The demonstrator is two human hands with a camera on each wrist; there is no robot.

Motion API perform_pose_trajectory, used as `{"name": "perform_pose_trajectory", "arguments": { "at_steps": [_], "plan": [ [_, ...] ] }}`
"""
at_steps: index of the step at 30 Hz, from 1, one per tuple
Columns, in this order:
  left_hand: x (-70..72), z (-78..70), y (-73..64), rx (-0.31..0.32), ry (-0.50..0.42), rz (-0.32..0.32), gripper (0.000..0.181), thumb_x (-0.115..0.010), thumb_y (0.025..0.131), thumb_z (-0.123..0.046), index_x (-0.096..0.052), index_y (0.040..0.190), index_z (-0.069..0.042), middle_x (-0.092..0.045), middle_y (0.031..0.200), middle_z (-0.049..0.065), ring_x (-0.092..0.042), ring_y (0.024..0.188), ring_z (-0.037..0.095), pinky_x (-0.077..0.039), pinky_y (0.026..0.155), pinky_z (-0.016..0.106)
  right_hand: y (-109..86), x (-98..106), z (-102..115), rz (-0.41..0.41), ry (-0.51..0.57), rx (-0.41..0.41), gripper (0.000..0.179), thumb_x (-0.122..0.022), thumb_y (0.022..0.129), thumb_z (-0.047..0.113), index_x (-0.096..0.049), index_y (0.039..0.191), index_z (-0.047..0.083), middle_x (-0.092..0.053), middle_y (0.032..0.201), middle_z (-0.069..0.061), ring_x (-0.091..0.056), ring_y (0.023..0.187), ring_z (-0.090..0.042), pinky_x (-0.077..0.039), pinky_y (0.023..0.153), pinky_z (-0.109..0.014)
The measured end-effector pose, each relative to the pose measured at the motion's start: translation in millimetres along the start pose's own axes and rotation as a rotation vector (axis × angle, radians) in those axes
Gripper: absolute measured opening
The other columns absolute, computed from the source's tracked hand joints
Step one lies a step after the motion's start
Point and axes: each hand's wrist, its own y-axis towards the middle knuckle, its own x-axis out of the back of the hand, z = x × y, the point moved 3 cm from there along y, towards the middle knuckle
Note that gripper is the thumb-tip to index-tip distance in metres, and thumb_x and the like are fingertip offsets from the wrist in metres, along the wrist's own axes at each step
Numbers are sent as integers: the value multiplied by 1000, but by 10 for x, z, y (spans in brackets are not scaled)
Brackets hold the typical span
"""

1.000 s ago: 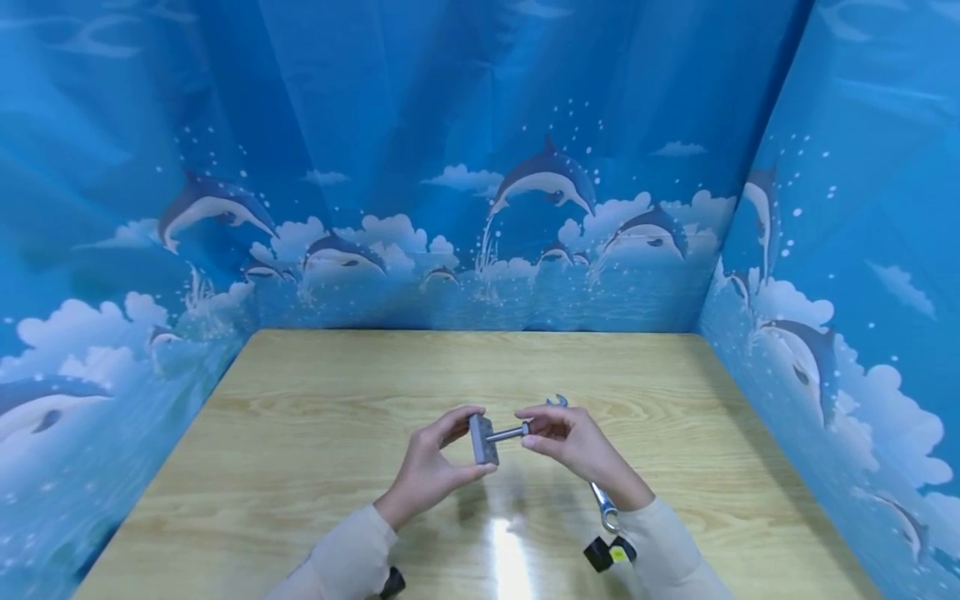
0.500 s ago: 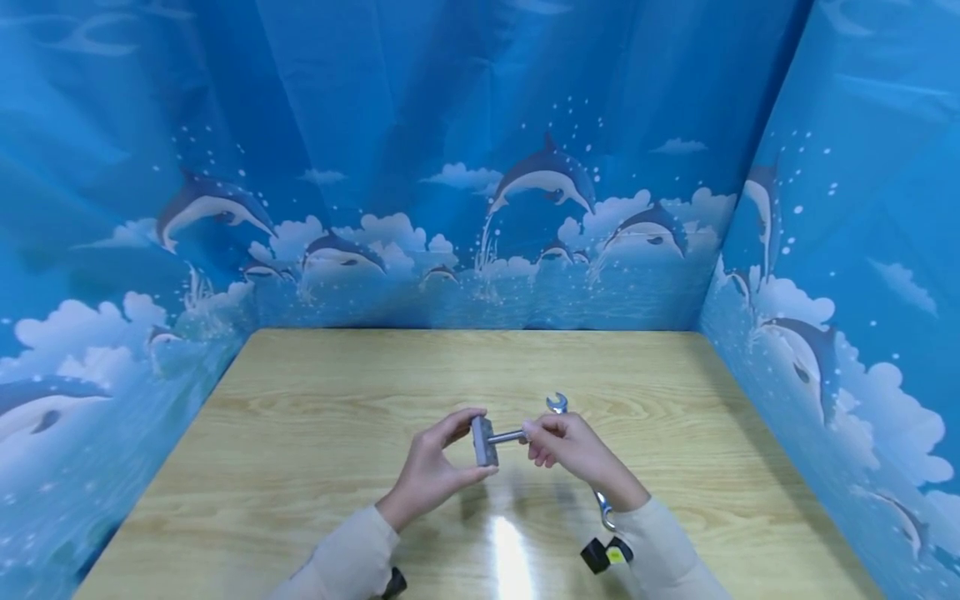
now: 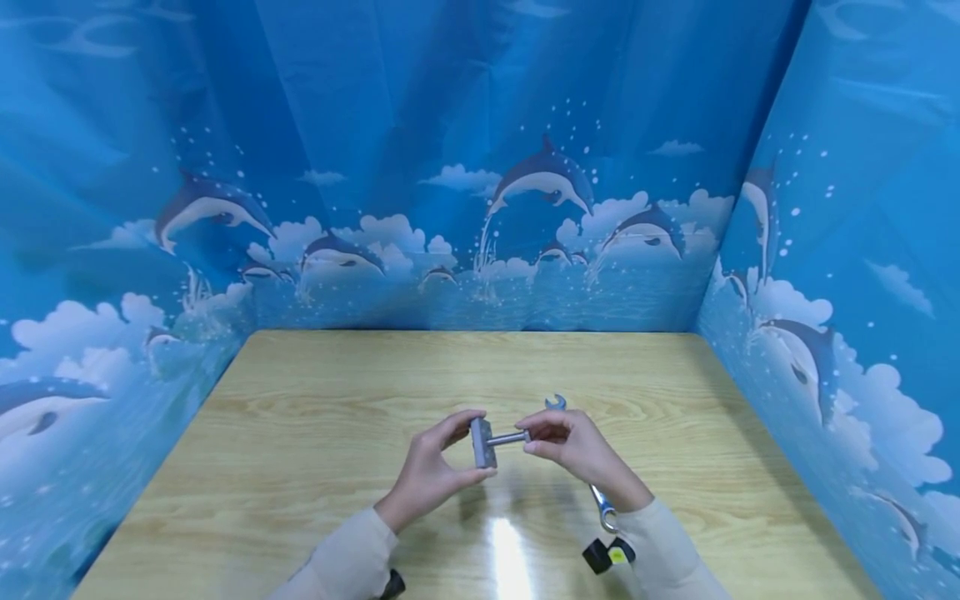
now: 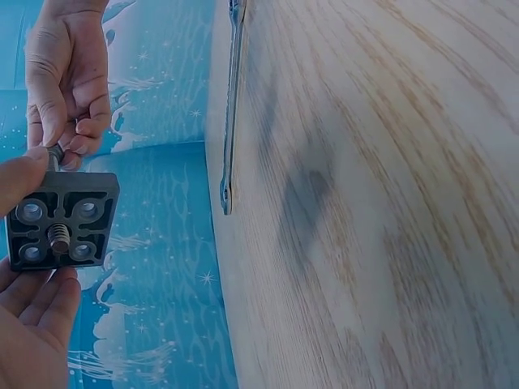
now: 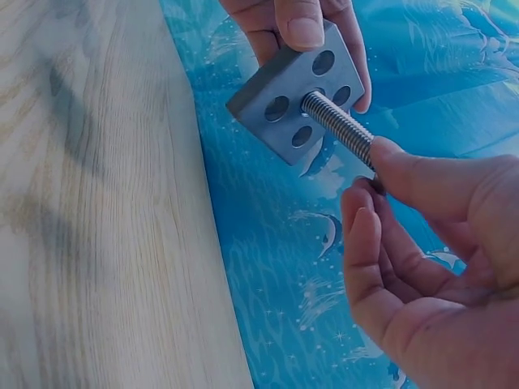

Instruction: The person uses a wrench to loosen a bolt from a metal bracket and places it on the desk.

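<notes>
My left hand (image 3: pixel 429 471) holds a grey square plate (image 3: pixel 481 443) above the table, thumb and fingers on opposite edges. Holes surround the plate's middle in the right wrist view, where a threaded bolt (image 5: pixel 340 127) enters its central hole. From the plate's ribbed back, the bolt's tip (image 4: pixel 58 237) sticks out a little in the left wrist view. My right hand (image 3: pixel 581 447) pinches the outer end of the bolt between thumb and fingers. Most of the bolt's head is hidden by those fingertips. A long stretch of thread shows between plate and hand.
A wrench (image 3: pixel 604 510) lies on the wood-grain table (image 3: pixel 315 433), partly under my right forearm. A black object with a yellow-green patch (image 3: pixel 617 554) is beside the right sleeve. Blue dolphin-print sheets (image 3: pixel 480 167) stand around the table's back and sides.
My right hand's fingers rolled around the bolt's end half a second ago and have now swung back to a grip like the earlier one. The left hand and plate have hardly moved.
</notes>
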Motion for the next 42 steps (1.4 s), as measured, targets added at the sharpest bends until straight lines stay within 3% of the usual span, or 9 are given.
{"name": "perform_pose_trajectory", "arguments": {
  "at_steps": [7, 12, 16, 27, 30, 36, 42],
  "plan": [
    [8, 9, -1, 0, 9, -16, 74, -88, 64, -13, -56, 130, -18, -60, 129, -3, -59, 116, 13, -48, 101, 26, 3, -20, -7, 26, 7, -48, 35, -62, 94, 27, -63, 119, 3, -67, 103, -15, -65, 88, -21, -59, 79, -33],
    [14, 11, 8, -10, 11, -24, 74, -88, 63, -12, -56, 130, -16, -60, 129, -2, -59, 116, 13, -48, 100, 26, 15, -41, -11, 57, 38, -99, 40, -48, 101, 33, -65, 101, -3, -67, 87, -11, -63, 77, -19, -60, 72, -34],
    [9, 17, 4, -8, 5, -14, 74, -88, 64, -13, -56, 130, -23, -60, 129, -4, -59, 116, 12, -49, 100, 25, 18, -51, -3, 60, 20, -112, 42, -48, 101, 33, -63, 87, -4, -65, 79, -9, -61, 70, -16, -58, 64, -26],
    [-10, 12, -1, -22, 0, -8, 75, -88, 63, -13, -56, 130, -22, -61, 129, 0, -59, 116, 13, -49, 100, 26, 10, -54, 12, -11, -39, -172, 45, -54, 96, 41, -68, 83, 1, -61, 65, -4, -56, 58, -15, -52, 52, -24],
    [-15, 22, -11, -20, -1, -4, 75, -88, 64, -13, -55, 131, -23, -61, 129, 2, -59, 116, 14, -49, 100, 27, 0, -55, -2, -5, -27, -169, 39, -58, 95, 38, -69, 87, 1, -61, 68, -3, -56, 61, -15, -52, 54, -23],
    [-24, 52, -39, -20, -23, -14, 74, -88, 64, -12, -56, 130, -23, -61, 128, -5, -60, 115, 13, -49, 100, 27, -21, -33, 10, 12, -36, -58, 26, -68, 89, 18, -67, 110, 2, -67, 89, -7, -62, 79, -18, -57, 70, -24],
    [-18, 32, -28, -14, -22, -13, 74, -89, 64, -14, -56, 129, -25, -60, 128, -7, -59, 115, 12, -48, 101, 26, -25, -6, 19, 11, -56, -1, 26, -70, 86, 12, -67, 111, 5, -68, 98, -12, -64, 86, -17, -57, 76, -23]
  ]
}}
